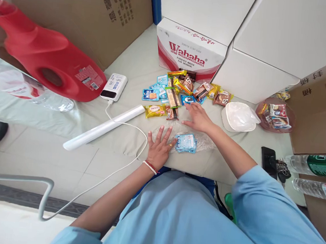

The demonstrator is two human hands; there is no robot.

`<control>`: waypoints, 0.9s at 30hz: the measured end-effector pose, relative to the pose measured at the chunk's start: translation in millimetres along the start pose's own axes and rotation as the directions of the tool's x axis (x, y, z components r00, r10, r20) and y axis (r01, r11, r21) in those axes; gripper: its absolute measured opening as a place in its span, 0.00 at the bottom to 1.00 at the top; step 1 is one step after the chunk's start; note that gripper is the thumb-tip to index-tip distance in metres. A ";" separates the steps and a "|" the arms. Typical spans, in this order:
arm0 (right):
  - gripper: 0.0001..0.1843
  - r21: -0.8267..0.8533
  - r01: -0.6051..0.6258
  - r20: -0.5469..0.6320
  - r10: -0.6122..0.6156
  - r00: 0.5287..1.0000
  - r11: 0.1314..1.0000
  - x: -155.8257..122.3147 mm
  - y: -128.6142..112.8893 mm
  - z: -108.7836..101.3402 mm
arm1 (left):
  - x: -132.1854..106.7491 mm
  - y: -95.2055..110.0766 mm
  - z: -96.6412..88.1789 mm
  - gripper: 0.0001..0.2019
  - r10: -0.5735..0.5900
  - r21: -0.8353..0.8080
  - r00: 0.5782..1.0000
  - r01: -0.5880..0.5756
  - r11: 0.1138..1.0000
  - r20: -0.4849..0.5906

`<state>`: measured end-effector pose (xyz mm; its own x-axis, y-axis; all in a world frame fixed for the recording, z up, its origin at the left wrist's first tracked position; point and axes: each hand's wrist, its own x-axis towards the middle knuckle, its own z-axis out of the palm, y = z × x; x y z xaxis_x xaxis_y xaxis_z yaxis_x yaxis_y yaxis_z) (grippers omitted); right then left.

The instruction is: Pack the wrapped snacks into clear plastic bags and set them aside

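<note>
My left hand (pixel 159 148) lies flat with its fingers spread, at the left edge of a clear plastic bag (pixel 206 141). On that bag rests a small stack of light-blue snack packets (pixel 186 143), just right of my left thumb. Reaching forward, my right hand (pixel 197 118) has its fingers apart, the fingertips at a dark-blue packet (pixel 187 100) by the near side of a snack pile. The pile holds brown wrapped snacks (pixel 202 90), a long green-edged wafer packet (pixel 172 97) and more light-blue packets (pixel 151 94). A yellow packet (pixel 156 111) lies in front.
Behind the pile stands a Wahaba carton (pixel 191 51). To the right are a white tub (pixel 238 116) and a pink bowl (pixel 276 115) of snacks. Leftward lie a white tube lamp (pixel 103 128), a cabled power bank (pixel 114 87) and a large red jug (pixel 52 58). A phone (pixel 269 161) sits far right.
</note>
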<state>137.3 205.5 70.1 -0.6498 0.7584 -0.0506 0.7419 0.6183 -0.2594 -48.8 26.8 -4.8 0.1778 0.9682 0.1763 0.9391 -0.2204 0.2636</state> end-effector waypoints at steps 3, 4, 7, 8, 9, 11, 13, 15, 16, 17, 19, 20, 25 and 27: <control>0.36 0.030 -0.014 0.267 0.005 0.964 0.999 31.3 3.3 -1.0 | 1.2 1.3 -0.3 0.24 0.003 0.013 1.000 -0.003 1.000 -0.007; 0.28 0.039 0.002 0.335 -0.015 0.942 0.999 33.8 1.3 -3.7 | 1.4 2.0 0.0 0.24 0.001 0.010 1.000 -0.001 1.000 -0.008; 0.10 0.078 0.117 0.354 -0.138 0.925 0.990 14.4 -11.5 -13.6 | 1.5 4.7 2.4 0.24 -0.011 -0.017 1.000 0.011 1.000 -0.019; 0.10 0.066 0.170 0.324 -0.182 0.929 0.983 0.9 -16.8 -15.4 | 1.5 5.3 3.3 0.24 -0.014 -0.030 1.000 0.013 0.999 -0.026; 0.11 0.031 0.220 0.296 -0.219 0.930 0.975 -14.5 -22.1 -15.5 | 1.2 5.6 4.1 0.24 -0.016 -0.044 0.999 0.015 0.999 -0.034; 0.14 -0.082 0.302 0.284 -0.268 0.920 0.950 -47.0 -31.6 -9.0 | -0.4 4.2 4.6 0.24 -0.023 -0.074 0.998 0.019 0.997 -0.050; 0.18 -0.148 0.377 0.327 -0.315 0.891 0.914 -75.5 -38.2 5.1 | -3.9 -0.6 3.6 0.22 -0.034 -0.125 0.997 0.025 0.992 -0.069; 0.24 -0.152 0.432 0.374 -0.353 0.858 0.889 -95.4 -40.7 21.9 | -8.3 -8.9 1.8 0.20 -0.046 -0.233 0.994 0.021 0.972 -0.099; 0.26 -0.147 0.443 0.385 -0.362 0.849 0.884 -101.9 -40.6 29.5 | -9.9 -13.7 0.8 0.18 -0.074 -0.311 0.990 0.032 0.950 -0.123; 0.28 -0.145 0.443 0.385 -0.362 0.849 0.885 -106.5 -39.8 35.6 | -10.6 -18.2 -0.2 0.17 -0.138 -0.403 0.979 0.067 0.913 -0.151; 0.30 -0.144 0.428 0.371 -0.353 0.859 0.892 -111.5 -37.4 42.9 | -7.3 -24.7 -2.5 0.17 -0.369 -0.594 0.916 0.209 0.777 -0.160; 0.30 -0.142 0.420 0.364 -0.348 0.864 0.896 -112.7 -36.5 44.1 | -3.1 -25.8 -4.0 0.18 -0.492 -0.663 0.862 0.296 0.687 -0.125; 0.28 -0.103 0.372 0.333 -0.320 0.887 0.923 -115.4 -37.5 40.5 | 27.4 -6.5 -22.1 0.28 -0.576 -0.516 0.814 0.525 0.677 0.073; 0.25 -0.066 0.335 0.309 -0.300 0.903 0.940 -114.6 -38.4 40.6 | 32.9 5.7 -33.0 0.30 -0.476 -0.377 0.861 0.507 0.775 0.180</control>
<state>176.5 86.5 46.7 -0.8600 0.4356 -0.2658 0.4908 0.8487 -0.1972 -47.3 53.5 33.8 -0.2411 0.9597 -0.1443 0.7074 0.2755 0.6509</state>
